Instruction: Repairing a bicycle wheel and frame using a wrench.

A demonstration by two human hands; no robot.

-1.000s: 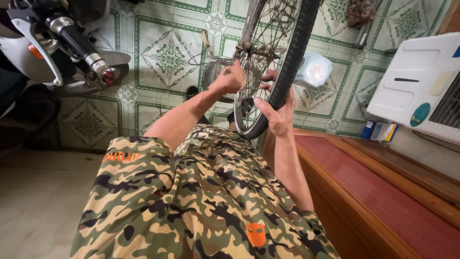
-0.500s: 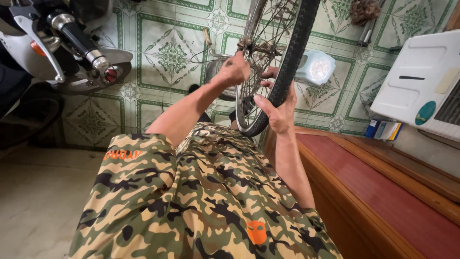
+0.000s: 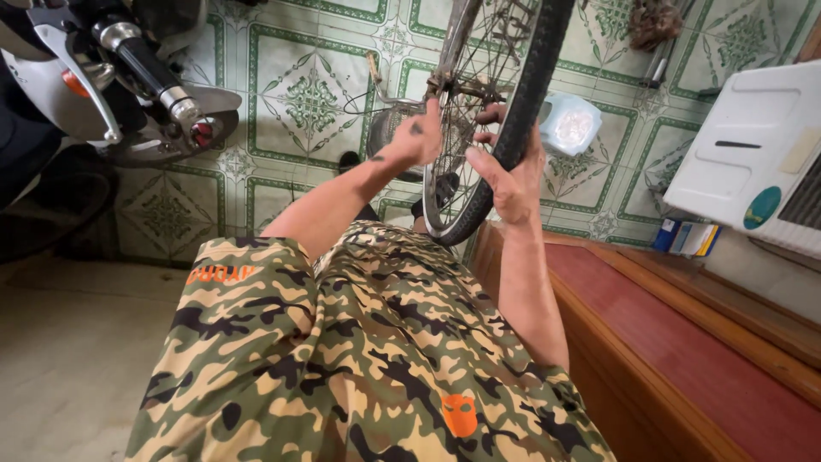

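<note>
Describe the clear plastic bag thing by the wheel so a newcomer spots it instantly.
Start at the green-patterned tiled floor and find the bicycle wheel that the right hand holds by the tyre. Just past the tyre, on its right in the view, lies a pale bluish, see-through plastic bag. It is the only shiny, translucent lump on the tiles.

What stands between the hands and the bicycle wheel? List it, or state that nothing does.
Nothing visible does. The left hand is already at the hub of the spoked bicycle wheel with its black rubber tyre, and the right hand is wrapped on the tyre itself. Both are in contact, with no gap.
</note>
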